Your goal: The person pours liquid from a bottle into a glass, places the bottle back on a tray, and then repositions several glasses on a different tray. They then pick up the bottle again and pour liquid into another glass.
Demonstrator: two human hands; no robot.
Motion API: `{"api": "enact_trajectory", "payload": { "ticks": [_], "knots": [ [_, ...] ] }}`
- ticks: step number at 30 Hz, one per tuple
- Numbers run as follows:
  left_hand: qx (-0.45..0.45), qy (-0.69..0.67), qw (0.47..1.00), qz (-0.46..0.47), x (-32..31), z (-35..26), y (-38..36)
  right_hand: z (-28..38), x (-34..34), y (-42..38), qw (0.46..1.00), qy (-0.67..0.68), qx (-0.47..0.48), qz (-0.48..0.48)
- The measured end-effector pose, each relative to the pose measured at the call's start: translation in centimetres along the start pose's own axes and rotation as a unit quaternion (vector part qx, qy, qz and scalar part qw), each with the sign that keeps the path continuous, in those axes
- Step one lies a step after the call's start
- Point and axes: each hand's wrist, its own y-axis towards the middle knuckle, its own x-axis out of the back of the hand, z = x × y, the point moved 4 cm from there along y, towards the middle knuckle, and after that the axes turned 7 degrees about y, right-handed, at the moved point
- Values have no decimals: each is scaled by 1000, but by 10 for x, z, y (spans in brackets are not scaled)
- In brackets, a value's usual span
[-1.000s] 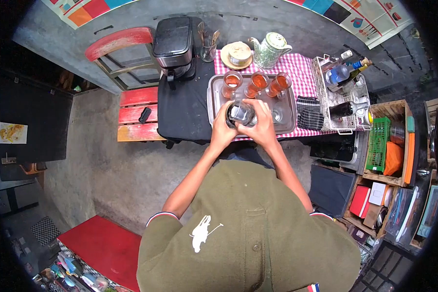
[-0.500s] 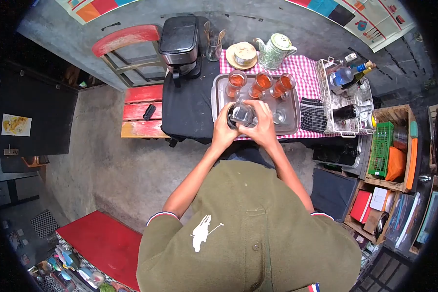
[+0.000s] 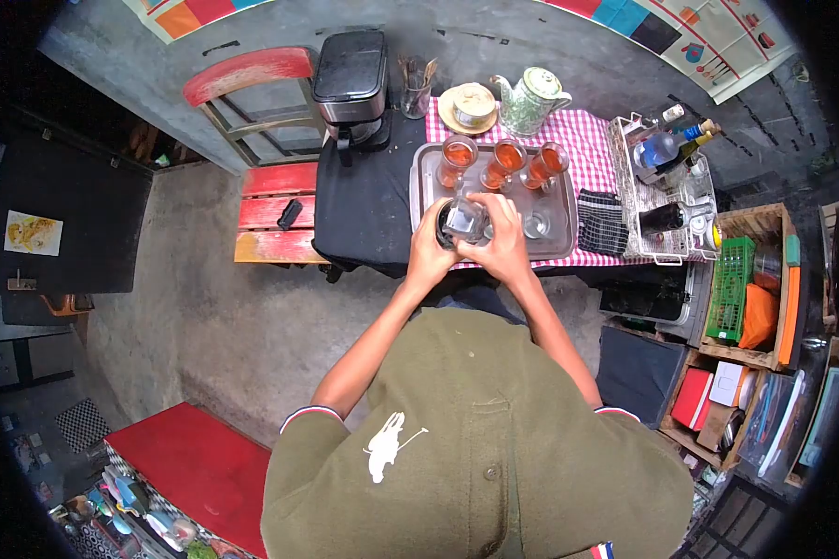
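Note:
Close to the front edge of the tray, my left hand [image 3: 429, 247] and my right hand [image 3: 502, 240] are wrapped round a clear glass jar [image 3: 464, 221] from its two sides. A dark round part shows at the jar's left, by my left fingers; I cannot tell whether it is a lid or the contents. Just beyond my hands, three glass mugs [image 3: 505, 160] of reddish-amber drink stand in a row on the grey tray [image 3: 421, 182]. An empty-looking clear glass [image 3: 537, 224] is on the tray right of my right hand.
A coffee maker [image 3: 350, 79], a utensil glass [image 3: 417, 98], a lidded bowl on a saucer [image 3: 473, 107] and a green teapot [image 3: 534, 101] stand along the back. Right of the tray are a dark checked cloth [image 3: 602, 222] and a white wire basket [image 3: 657, 244] with bottles.
The jar between my hands has turned slightly, with more of its clear side showing and the dark part now at the left. Both hands keep their hold. The view has shifted a little.

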Motion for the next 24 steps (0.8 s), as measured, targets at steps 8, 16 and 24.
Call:
{"api": "enact_trajectory", "payload": {
  "ticks": [8, 16, 24],
  "knots": [
    [-19, 21, 999, -16, 3, -2, -2, -3, -5, -2, 1000, 22, -3, 5],
    [1, 4, 1000, 0, 4, 2, -3, -3, -7, -2, 1000, 13, -8, 5],
    [-17, 22, 1000, -6, 3, 1, -2, -4, -5, -2, 1000, 22, 0, 3]
  ]
}}
